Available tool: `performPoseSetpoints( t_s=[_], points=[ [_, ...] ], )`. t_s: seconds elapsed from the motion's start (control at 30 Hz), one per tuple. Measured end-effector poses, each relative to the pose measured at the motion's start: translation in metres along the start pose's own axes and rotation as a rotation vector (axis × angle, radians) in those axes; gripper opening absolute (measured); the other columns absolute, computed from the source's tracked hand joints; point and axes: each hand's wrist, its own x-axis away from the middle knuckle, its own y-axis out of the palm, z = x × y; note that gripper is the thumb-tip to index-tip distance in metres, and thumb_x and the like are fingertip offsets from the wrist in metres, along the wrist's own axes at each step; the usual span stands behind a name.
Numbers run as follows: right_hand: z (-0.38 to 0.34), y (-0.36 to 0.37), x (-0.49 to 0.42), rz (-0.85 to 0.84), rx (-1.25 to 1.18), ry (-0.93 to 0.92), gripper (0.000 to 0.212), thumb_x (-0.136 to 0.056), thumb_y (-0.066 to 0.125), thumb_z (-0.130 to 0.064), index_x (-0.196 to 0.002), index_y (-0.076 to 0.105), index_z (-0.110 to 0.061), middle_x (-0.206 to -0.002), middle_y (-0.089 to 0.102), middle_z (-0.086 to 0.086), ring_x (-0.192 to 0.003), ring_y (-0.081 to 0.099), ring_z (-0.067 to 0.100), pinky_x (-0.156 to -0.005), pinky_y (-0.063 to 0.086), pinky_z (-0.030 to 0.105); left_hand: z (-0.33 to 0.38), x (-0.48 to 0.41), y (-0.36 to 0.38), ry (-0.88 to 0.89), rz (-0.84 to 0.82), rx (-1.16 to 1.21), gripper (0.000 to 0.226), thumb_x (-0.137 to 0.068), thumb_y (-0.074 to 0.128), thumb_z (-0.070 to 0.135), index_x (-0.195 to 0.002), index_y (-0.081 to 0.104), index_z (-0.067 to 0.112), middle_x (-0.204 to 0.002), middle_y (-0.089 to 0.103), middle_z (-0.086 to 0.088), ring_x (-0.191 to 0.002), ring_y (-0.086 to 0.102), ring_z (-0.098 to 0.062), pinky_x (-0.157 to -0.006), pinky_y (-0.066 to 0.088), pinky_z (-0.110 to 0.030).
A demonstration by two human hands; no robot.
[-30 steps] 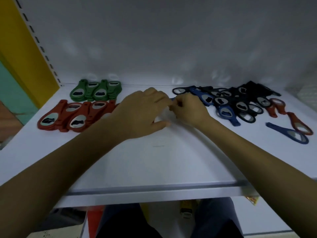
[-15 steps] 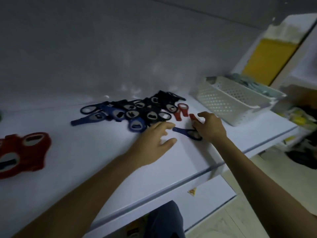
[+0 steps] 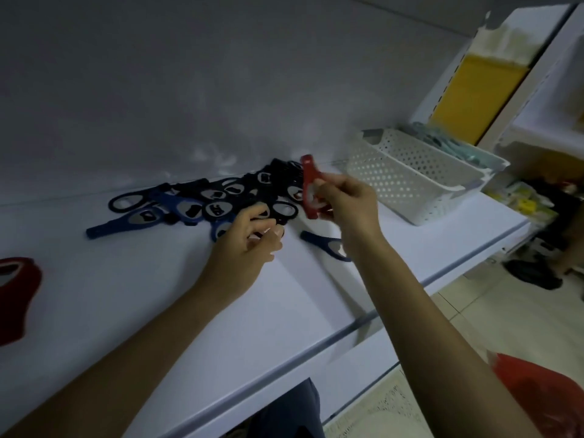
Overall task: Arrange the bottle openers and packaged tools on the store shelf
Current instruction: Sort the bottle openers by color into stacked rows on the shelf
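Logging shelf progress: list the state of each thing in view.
Red bottle opener: in the air, held by right hand.
Left hand: fingers curled by pile, grip unclear.
Black and blue openers: jumbled on shelf.
Lone blue opener: flat, apart.
White basket: upright.

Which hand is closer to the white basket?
Right. The right hand, holding a red opener, is close beside the basket; the left hand is farther off, at the pile of openers.

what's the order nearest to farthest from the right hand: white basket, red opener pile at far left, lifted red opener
1. lifted red opener, held in the right hand
2. white basket, just to its right
3. red opener pile, far left edge
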Motion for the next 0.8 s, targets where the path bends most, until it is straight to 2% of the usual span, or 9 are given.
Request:
performPoseSetpoints(
  t_s=[0.07, 0.13, 0.17, 0.23, 0.33, 0.43, 0.63, 0.73, 0.8],
  points=[
    [-0.002, 0.016, 0.018, -0.260, 0.017, 0.048, 0.007, -0.089, 0.063, -0.010, -0.089, 0.070, -0.009, -0.072, 0.069, 0.005, -0.066, 0.065, 0.018, -0.066, 0.054, 0.034, 0.004, 0.000, 0.000, -0.024, 0.004, 0.019, 0.027, -0.093, 0.053, 0.026, -0.119, 0.046, 0.030, -0.108, 0.066, 0.005, -0.089, 0.069, -0.016, -0.061, 0.052, -0.019],
    [-0.002, 0.025, 0.024, -0.459, 0.085, 0.031, 0.011, -0.090, 0.062, -0.009, -0.093, 0.072, -0.004, -0.080, 0.070, 0.011, -0.073, 0.066, 0.019, -0.069, 0.056, 0.030, 0.007, 0.001, -0.002, -0.040, 0.002, -0.005, 0.018, -0.095, 0.050, 0.023, -0.112, 0.050, 0.032, -0.106, 0.068, 0.000, -0.081, 0.071, -0.022, -0.050, 0.048, -0.019],
    [-0.002, 0.026, 0.018, -0.460, 0.121, 0.002, 0.012, -0.090, 0.062, -0.009, -0.093, 0.072, -0.004, -0.080, 0.070, 0.010, -0.071, 0.065, 0.017, -0.064, 0.055, 0.027, 0.008, 0.001, -0.002, -0.051, 0.007, -0.016, 0.016, -0.097, 0.049, 0.019, -0.107, 0.052, 0.031, -0.102, 0.069, -0.002, -0.073, 0.072, -0.022, -0.044, 0.044, -0.018],
    [0.004, 0.024, -0.008, -0.243, 0.262, -0.110, 0.013, -0.089, 0.062, -0.014, -0.088, 0.073, -0.008, -0.073, 0.068, 0.001, -0.065, 0.062, 0.011, -0.060, 0.052, 0.029, 0.011, 0.002, -0.004, -0.077, 0.024, 0.010, 0.011, -0.097, 0.048, 0.013, -0.100, 0.053, 0.023, -0.091, 0.072, -0.005, -0.059, 0.069, -0.019, -0.038, 0.037, -0.016],
    [0.025, 0.012, -0.046, 0.038, 0.736, -0.215, 0.027, -0.086, 0.061, -0.038, -0.101, 0.071, -0.018, -0.094, 0.070, 0.004, -0.089, 0.065, 0.025, -0.075, 0.054, 0.039, 0.016, 0.003, -0.004, -0.088, 0.010, 0.023, 0.009, -0.096, 0.050, 0.011, -0.101, 0.057, 0.014, -0.085, 0.072, -0.011, -0.050, 0.063, -0.009, -0.038, 0.036, -0.013],
    [0.049, 0.006, -0.052, 0.004, 1.109, -0.127, 0.039, -0.085, 0.048, -0.054, -0.100, 0.064, -0.022, -0.099, 0.065, 0.008, -0.098, 0.057, 0.033, -0.080, 0.047, 0.037, 0.016, 0.004, -0.003, -0.088, 0.006, 0.022, 0.014, -0.095, 0.052, 0.011, -0.105, 0.062, 0.011, -0.083, 0.070, -0.013, -0.051, 0.061, -0.003, -0.041, 0.039, -0.011],
    [0.049, 0.007, -0.048, 0.047, 1.269, -0.227, 0.026, -0.090, 0.047, -0.036, -0.084, 0.062, -0.015, -0.072, 0.054, 0.002, -0.074, 0.054, 0.027, -0.065, 0.038, 0.030, 0.014, 0.002, -0.005, -0.106, 0.023, 0.056, 0.012, -0.093, 0.055, 0.012, -0.104, 0.060, 0.014, -0.081, 0.069, -0.009, -0.052, 0.060, -0.004, -0.043, 0.040, -0.011],
    [0.051, 0.010, -0.043, -0.002, 1.332, -0.343, 0.028, -0.095, 0.044, -0.032, -0.080, 0.056, -0.011, -0.072, 0.050, 0.004, -0.076, 0.054, 0.028, -0.061, 0.033, 0.031, 0.014, 0.002, -0.005, -0.110, 0.021, 0.052, 0.012, -0.093, 0.055, 0.013, -0.104, 0.060, 0.014, -0.080, 0.070, -0.008, -0.052, 0.059, -0.007, -0.043, 0.039, -0.012],
    [0.053, 0.010, -0.043, -0.051, 1.281, -0.381, 0.018, -0.091, 0.054, -0.022, -0.077, 0.048, -0.011, -0.079, 0.050, 0.004, -0.076, 0.050, 0.025, -0.060, 0.028, 0.030, 0.012, 0.002, -0.006, -0.112, 0.030, 0.069, 0.011, -0.093, 0.055, 0.012, -0.101, 0.060, 0.016, -0.077, 0.070, -0.006, -0.053, 0.060, -0.011, -0.043, 0.039, -0.012]
  ],
)
